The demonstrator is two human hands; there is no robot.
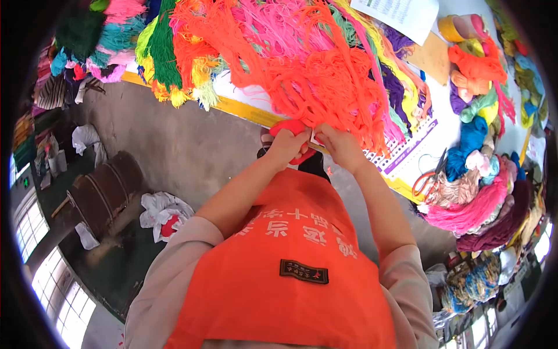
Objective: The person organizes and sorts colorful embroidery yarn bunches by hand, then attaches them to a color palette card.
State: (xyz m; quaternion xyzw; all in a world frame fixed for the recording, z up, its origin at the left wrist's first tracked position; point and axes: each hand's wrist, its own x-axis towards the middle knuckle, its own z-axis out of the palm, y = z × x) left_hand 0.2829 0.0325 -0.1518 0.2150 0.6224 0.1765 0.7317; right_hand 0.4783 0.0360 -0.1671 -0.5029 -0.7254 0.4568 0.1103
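Note:
My left hand (pixel 289 146) is closed around a bundle of red yarn (pixel 289 125), which bulges out above and below the fingers. Close beside it, my right hand (pixel 339 148) is closed in a pinch at the table edge. What lies between its fingertips is too small to make out; a thin pale bit shows between the two hands. Directly beyond both hands, a loose heap of orange-red yarn (pixel 325 87) spreads over the table and hangs to its yellow edge (pixel 250 112).
Pink yarn (pixel 279 29), green yarn (pixel 161 55) and other skeins cover the table. Orange-handled scissors (pixel 427 181) lie at the right near a bright pink skein (pixel 474 203). A printed sheet (pixel 401 14) sits at the back. A brown barrel-like object (pixel 107 189) and a white bag (pixel 163 212) are at left.

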